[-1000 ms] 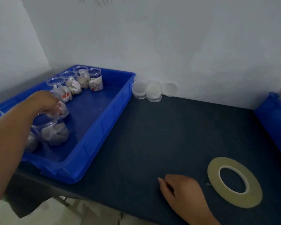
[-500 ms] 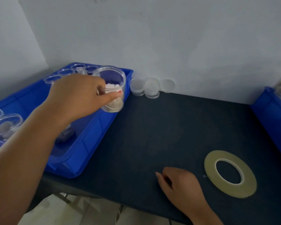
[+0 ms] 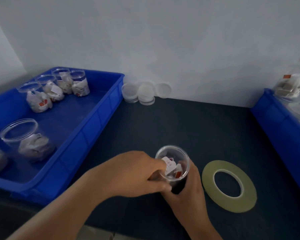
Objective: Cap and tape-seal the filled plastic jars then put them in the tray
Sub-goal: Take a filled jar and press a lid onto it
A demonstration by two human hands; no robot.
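A: Where are the hands?
B: Together, both clamped on one jar [image 3: 172, 163]. The left hand [image 3: 133, 172] curls round its near left side; the right hand [image 3: 189, 191] wraps its right side and lower part.
A: And the jar?
B: Uncapped, white packets inside, upright near the front of the dark table [image 3: 180, 127]. Whether it rests there I cannot tell.
A: Around it?
B: The tape roll [image 3: 229, 186] lies flat just right of the right hand. Clear lids [image 3: 145, 91] are stacked by the wall. The left tray [image 3: 93, 122] holds more open filled jars [image 3: 79, 83]. The right tray [image 3: 280, 125] sits at the table's right edge, its contents blurred.
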